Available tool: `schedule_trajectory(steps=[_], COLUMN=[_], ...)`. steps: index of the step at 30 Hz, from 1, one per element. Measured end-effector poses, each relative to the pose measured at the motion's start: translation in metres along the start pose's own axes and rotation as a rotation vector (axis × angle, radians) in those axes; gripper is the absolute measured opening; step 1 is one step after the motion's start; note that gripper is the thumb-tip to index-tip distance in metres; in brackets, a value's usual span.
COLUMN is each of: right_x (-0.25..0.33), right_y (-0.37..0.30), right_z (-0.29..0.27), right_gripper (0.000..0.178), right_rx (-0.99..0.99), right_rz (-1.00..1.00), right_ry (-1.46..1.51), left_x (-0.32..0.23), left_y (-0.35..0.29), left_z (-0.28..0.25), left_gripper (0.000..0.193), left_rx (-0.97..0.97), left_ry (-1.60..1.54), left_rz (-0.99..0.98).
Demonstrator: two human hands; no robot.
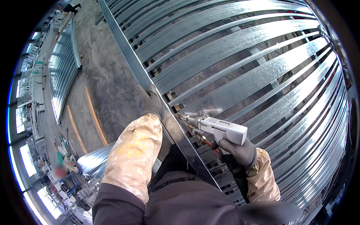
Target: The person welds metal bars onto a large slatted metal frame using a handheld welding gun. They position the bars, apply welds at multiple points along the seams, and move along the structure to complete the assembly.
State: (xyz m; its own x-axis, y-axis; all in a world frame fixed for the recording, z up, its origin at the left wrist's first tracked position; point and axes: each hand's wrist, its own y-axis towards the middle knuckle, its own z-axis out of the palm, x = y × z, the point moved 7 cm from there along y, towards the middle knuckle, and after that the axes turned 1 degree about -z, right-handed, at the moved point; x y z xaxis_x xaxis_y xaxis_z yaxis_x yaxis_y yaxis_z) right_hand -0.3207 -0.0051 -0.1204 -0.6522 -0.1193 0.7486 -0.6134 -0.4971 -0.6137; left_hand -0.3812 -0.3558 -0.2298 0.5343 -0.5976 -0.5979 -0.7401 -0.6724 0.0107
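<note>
In my right hand, which wears a dark grey glove, is a silver handheld welding gun with a copper-coloured nozzle tip. That tip meets the inner edge of a long galvanized rail, where a crossbar joins it. A thin wire guide with a red part hangs under the nozzle, and a thick black cable leaves the grip. My left hand, gloved too, is closed over the same rail a little farther from me; its fingers are partly hidden. Several flat galvanized slats run from the rail to the right.
Left of the rail, another slatted metal panel lies on the concrete floor. Two wooden strips lie nearer, beside shiny metal sheets. White racks and clutter line the far left wall. Cables lie beneath the slats.
</note>
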Motion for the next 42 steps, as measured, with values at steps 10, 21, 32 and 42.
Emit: schedule_trajectory(steps=[10,21,32,42], right_x=[0.005,0.001,0.005,0.008], right_y=[-0.001,0.003,0.001,-0.001], right_z=[0.005,0.003,0.006,0.007], right_gripper=[0.023,0.022,0.026,0.029], right_rx=[0.026,0.004,-0.004,0.014], right_rz=[0.086,0.063,0.051,0.101], right_ry=[0.001,-0.116,-0.067,-0.085], left_x=[-0.006,-0.021,-0.021,-0.013], left_y=[0.001,-0.005,-0.006,-0.004], left_z=[-0.007,-0.009,-0.009,-0.005], left_gripper=[0.063,0.064,0.070,0.070], left_rx=[-0.008,0.094,0.169,0.105], left_ry=[-0.046,-0.037,-0.032,0.019], left_rz=[0.042,-0.086,-0.153,-0.069])
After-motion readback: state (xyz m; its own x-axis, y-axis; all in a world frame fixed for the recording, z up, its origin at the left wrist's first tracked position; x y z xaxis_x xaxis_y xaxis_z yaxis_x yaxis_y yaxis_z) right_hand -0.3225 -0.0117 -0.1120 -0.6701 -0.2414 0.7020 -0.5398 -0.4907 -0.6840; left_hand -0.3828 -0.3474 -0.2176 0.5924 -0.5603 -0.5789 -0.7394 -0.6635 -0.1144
